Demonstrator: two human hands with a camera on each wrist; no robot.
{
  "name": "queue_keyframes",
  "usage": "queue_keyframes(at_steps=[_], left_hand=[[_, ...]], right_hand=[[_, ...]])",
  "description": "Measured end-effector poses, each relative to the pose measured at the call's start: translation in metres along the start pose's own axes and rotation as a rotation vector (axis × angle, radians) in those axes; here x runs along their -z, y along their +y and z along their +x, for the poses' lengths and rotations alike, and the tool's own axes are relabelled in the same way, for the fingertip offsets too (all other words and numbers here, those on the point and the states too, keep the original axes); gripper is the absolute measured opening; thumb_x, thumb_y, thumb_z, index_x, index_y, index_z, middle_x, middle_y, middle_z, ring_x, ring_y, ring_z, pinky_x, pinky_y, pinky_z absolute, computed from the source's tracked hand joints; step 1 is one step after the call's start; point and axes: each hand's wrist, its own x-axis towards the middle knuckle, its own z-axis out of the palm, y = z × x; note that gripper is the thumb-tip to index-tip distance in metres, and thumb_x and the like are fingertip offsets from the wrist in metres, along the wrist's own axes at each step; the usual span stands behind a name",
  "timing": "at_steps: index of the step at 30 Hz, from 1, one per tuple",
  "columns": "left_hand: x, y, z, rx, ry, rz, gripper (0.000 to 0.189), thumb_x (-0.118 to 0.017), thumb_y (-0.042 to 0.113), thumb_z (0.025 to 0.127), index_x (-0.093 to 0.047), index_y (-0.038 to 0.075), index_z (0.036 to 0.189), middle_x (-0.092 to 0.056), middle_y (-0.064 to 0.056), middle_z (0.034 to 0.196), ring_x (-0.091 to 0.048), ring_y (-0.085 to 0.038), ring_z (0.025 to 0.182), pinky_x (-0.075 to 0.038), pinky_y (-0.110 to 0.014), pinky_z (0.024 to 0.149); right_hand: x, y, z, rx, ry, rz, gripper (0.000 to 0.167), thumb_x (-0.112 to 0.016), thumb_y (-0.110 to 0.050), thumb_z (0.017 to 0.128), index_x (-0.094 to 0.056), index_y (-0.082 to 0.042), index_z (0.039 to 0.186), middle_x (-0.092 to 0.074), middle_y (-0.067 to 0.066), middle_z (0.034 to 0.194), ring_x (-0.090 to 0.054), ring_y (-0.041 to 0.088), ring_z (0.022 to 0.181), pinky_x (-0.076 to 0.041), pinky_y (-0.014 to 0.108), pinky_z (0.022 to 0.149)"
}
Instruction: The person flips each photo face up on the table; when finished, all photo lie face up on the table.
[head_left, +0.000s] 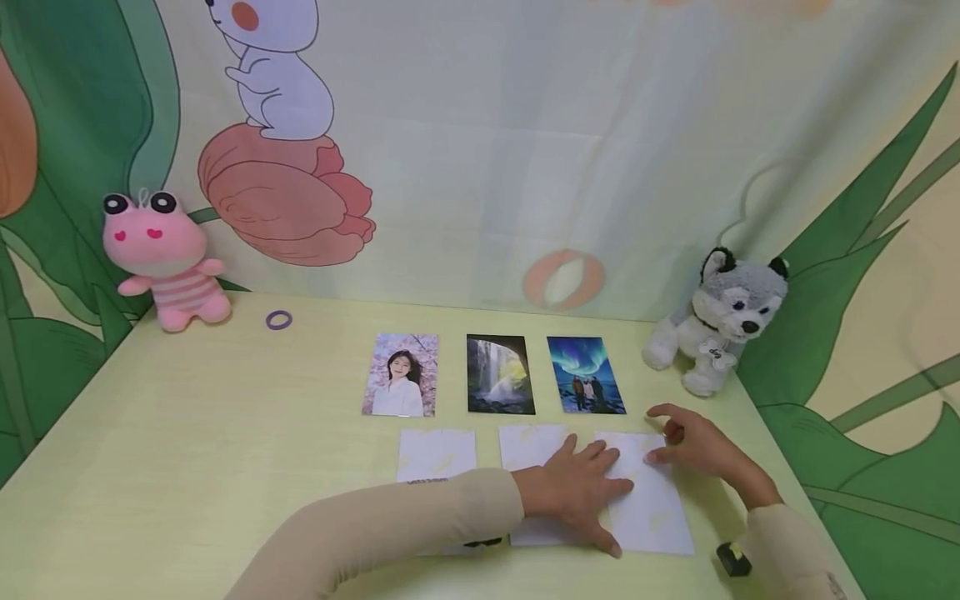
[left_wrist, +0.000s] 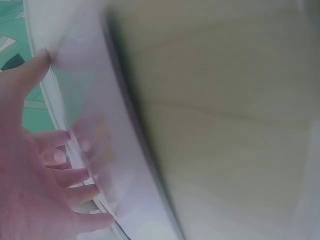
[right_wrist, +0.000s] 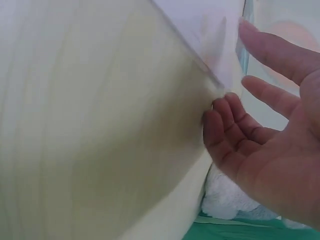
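Three white sheets with faint yellow marks lie in a row: a left sheet (head_left: 438, 450), a middle sheet (head_left: 525, 442) and a right sheet (head_left: 652, 512). My left hand (head_left: 581, 487) rests with spread fingers across the middle and right sheets. In the left wrist view its fingers reach over the white paper (left_wrist: 110, 165). My right hand (head_left: 697, 443) is at the far right corner of the right sheet, thumb touching the paper. Its forefinger is stretched out and the other fingers bend loosely, as the right wrist view shows beside the sheet corner (right_wrist: 215, 55).
Behind the sheets lie a portrait photo (head_left: 401, 377), a waterfall photo (head_left: 500, 379) and an aurora photo (head_left: 586, 375). A plush dog (head_left: 723, 312), a pink plush frog (head_left: 165, 258) and a purple ring (head_left: 279, 320) stand farther back. A small black object (head_left: 733, 559) sits beside the right sleeve.
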Motion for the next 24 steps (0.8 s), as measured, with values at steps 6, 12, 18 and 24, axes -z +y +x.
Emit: queue_keyframes(at_steps=[6, 12, 18, 24], left_hand=[[0.001, 0.002, -0.002, 0.016, -0.013, -0.009, 0.086, -0.056, 0.082, 0.079, -0.036, 0.042, 0.152, -0.026, 0.002, 0.164, -0.023, -0.019, 0.153, -0.026, -0.051, 0.119], [0.001, 0.004, -0.001, 0.028, -0.014, 0.012, 0.086, -0.056, 0.082, 0.079, -0.035, 0.043, 0.153, -0.025, 0.003, 0.164, -0.023, -0.019, 0.153, -0.027, -0.050, 0.119], [0.001, 0.003, -0.001, 0.027, -0.017, 0.006, 0.086, -0.056, 0.082, 0.079, -0.035, 0.043, 0.153, -0.025, 0.002, 0.165, -0.023, -0.019, 0.153, -0.027, -0.049, 0.119], [0.002, 0.002, 0.000, 0.018, -0.026, -0.027, 0.086, -0.057, 0.080, 0.079, -0.035, 0.042, 0.153, -0.023, 0.002, 0.165, -0.022, -0.019, 0.153, -0.028, -0.047, 0.119]], right_hand=[[0.001, 0.006, -0.004, -0.064, 0.077, 0.225, 0.060, -0.077, -0.014, 0.087, -0.049, 0.005, 0.137, -0.057, 0.012, 0.095, -0.052, 0.019, 0.081, -0.050, 0.026, 0.065], [0.003, 0.009, -0.012, -0.073, 0.047, 0.352, 0.062, -0.072, -0.014, 0.092, -0.043, 0.005, 0.143, -0.061, 0.011, 0.097, -0.060, 0.014, 0.081, -0.054, 0.027, 0.072], [0.002, 0.011, -0.014, -0.088, -0.166, 0.402, 0.063, -0.068, -0.016, 0.095, -0.038, 0.001, 0.148, -0.063, 0.007, 0.088, -0.060, 0.017, 0.078, -0.053, 0.032, 0.070], [-0.001, 0.012, -0.016, -0.096, -0.194, 0.426, 0.059, -0.064, -0.010, 0.096, -0.036, 0.001, 0.147, -0.069, 0.011, 0.100, -0.062, 0.019, 0.079, -0.054, 0.033, 0.069]])
